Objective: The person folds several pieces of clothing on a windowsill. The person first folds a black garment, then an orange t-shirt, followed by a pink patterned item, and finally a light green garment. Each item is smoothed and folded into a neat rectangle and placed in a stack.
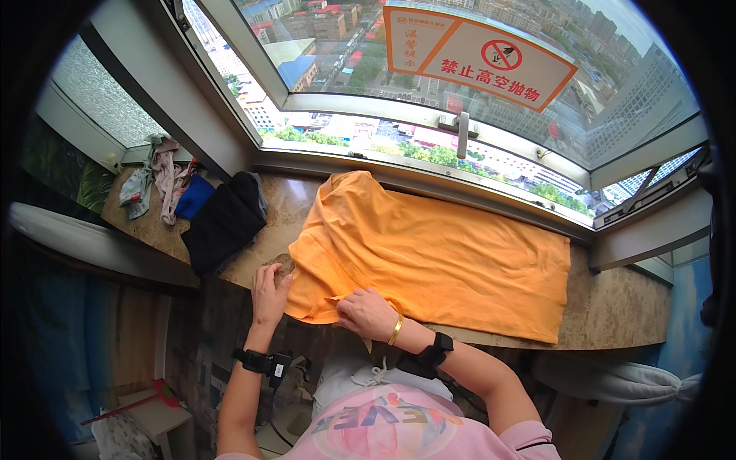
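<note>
An orange T-shirt (443,259) lies spread along the stone windowsill (618,305), its hem towards the right and its gathered upper part at the left. My right hand (368,312) grips a fold of the shirt's near edge, fingers closed over the cloth. My left hand (272,293) is beside the shirt's left edge, fingers apart and bent; whether the fingertips touch the cloth cannot be told. A small pointed piece of cloth hangs below my right hand.
Left on the sill are a folded black garment (227,221), a blue cloth (195,197) and crumpled pink garments (167,178). A window frame with a handle (462,135) runs behind the shirt; a tied curtain (621,379) hangs at the right. A small table (152,411) stands lower left.
</note>
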Demonstrator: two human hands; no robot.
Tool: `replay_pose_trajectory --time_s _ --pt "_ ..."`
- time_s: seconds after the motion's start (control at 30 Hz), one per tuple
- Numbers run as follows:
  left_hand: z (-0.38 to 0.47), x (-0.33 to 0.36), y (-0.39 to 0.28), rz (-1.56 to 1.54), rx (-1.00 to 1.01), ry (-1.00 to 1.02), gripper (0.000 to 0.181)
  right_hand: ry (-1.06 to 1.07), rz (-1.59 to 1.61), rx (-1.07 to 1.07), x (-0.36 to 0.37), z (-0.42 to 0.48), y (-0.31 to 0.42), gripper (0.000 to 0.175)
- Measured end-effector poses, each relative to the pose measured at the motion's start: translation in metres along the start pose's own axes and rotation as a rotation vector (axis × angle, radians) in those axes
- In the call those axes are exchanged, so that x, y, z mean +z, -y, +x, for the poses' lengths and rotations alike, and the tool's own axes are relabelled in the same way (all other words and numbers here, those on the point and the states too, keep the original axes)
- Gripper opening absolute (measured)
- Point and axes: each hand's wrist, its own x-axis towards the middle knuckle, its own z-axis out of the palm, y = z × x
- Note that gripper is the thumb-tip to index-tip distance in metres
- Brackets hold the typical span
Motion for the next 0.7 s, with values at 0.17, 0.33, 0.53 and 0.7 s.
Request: replay_pose_trajectory --time_s 0.17,0.33,0.53,0.7 --pt "-0.002 -0.008 -0.019 0.002 -0.194 0.44 0.032 -0.218 0.056 -0.019 -0.009 0.008 -0.004 0.018" --pt "-0.014 -0.057 -0.023 -0.053 -0.259 0.837 0.029 -0.412 0.005 0.088 -0.012 0.006 -0.019 0.025" --pt "0.019 -0.047 0.007 -0.305 -0.348 0.48 0.037 -0.307 -0.025 0.118 -0.013 -0.005 -0.022 0.024" --pt "0.07 0.023 0.016 -0.162 -0.281 0.322 0.047 -0.308 -0.005 0.191 -0.015 -0.005 -0.015 0.023"
